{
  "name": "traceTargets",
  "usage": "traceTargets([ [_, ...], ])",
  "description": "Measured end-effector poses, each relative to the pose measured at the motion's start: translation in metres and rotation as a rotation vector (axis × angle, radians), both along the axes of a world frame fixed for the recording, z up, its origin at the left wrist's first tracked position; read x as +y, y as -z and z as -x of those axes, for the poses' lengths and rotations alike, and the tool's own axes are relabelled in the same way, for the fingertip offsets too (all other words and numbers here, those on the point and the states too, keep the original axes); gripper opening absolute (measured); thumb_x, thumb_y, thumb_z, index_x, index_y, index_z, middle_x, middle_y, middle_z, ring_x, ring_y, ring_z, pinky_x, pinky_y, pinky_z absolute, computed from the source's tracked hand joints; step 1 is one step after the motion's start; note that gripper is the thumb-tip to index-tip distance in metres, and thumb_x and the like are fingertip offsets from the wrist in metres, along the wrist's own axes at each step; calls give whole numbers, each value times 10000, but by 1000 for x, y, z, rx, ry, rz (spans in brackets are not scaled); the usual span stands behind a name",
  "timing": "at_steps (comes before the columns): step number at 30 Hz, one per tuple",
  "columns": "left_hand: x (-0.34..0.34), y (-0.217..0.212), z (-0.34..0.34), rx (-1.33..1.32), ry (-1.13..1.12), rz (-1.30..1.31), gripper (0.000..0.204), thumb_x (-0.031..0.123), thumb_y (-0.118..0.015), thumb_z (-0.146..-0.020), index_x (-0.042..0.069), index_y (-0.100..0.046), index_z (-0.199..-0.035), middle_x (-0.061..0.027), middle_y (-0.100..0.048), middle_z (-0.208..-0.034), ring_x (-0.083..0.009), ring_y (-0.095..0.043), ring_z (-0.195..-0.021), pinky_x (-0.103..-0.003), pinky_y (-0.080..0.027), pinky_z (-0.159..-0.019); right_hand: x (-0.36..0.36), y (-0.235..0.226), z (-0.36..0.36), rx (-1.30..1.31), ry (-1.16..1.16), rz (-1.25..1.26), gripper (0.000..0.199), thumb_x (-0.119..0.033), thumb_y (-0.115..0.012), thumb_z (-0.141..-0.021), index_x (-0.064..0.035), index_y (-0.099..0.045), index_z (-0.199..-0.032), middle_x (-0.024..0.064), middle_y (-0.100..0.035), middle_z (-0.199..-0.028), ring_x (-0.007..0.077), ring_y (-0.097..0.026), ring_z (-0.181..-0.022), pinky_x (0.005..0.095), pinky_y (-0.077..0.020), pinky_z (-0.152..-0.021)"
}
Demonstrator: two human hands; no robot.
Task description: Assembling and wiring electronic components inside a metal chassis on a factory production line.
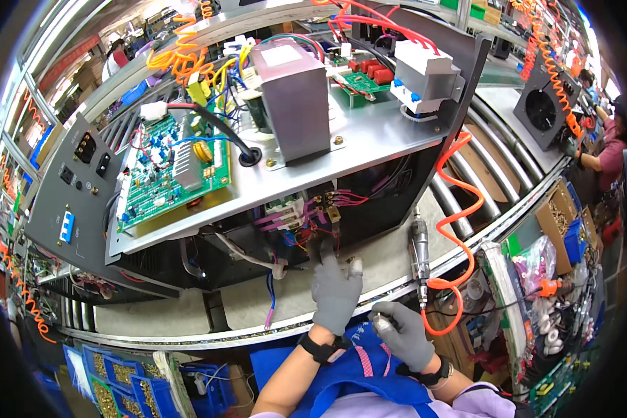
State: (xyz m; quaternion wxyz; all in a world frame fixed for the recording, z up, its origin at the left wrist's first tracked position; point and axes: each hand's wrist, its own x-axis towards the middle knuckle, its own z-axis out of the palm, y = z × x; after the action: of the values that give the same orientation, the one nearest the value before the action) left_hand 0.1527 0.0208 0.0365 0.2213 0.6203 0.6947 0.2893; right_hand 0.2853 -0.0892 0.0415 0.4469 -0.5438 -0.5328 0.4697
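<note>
In front of me stands a dark grey metal chassis [404,202] with an open lower bay. My left hand [336,296], in a grey glove, reaches up into this bay. Its fingers are stretched toward the purple and red wires [306,212], with the thumb apart; the fingertips are partly lost in shadow, so contact is unclear. My right hand [405,338], also gloved, is near my body at the conveyor's front edge. Its fingers are curled together, and anything between them is too small to name. Beside my left hand, a blue wire pair [270,296] hangs from the bay.
Atop the chassis are a green circuit board [171,167], a transformer [292,104] and a white breaker [421,73]. A screwdriver [419,251] with an orange coiled hose [474,202] lies on the roller conveyor [494,167]. Blue screw bins [125,376] stand lower left. Another person [612,150] works far right.
</note>
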Motion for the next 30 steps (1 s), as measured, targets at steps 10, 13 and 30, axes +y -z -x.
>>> traceTargets([
  [10, 55, 48, 2, -315, 17, -389, 268, 186, -681, -857, 58, -635, -1088, -87, -652, -833, -211, -596, -642, -357, -509, -634, 14, -17, -8, -121, -59, -209, 223, -85, -659, -841, -16, -650, -1052, 120, -664, -874, 189, -634, -698, 288, -502, -633],
  [13, 53, 43, 3, -754, -11, -207, 203, 134, -667, -875, 34, -646, -1050, -43, -641, -795, -112, -545, -565, -285, -488, -565, 14, -22, -13, -127, -54, -165, 213, -81, -658, -841, -17, -651, -1044, 106, -661, -855, 166, -627, -696, 281, -497, -626],
  [30, -30, 16, 51, -1167, -124, 194, 255, 167, -483, -991, -25, -546, -1147, -111, -679, -936, -56, -538, -544, -176, -434, -461, 86, -4, 32, -295, 165, -465, 207, -124, -635, -840, -31, -656, -1023, 129, -642, -766, 260, -605, -653, 338, -479, -615],
])
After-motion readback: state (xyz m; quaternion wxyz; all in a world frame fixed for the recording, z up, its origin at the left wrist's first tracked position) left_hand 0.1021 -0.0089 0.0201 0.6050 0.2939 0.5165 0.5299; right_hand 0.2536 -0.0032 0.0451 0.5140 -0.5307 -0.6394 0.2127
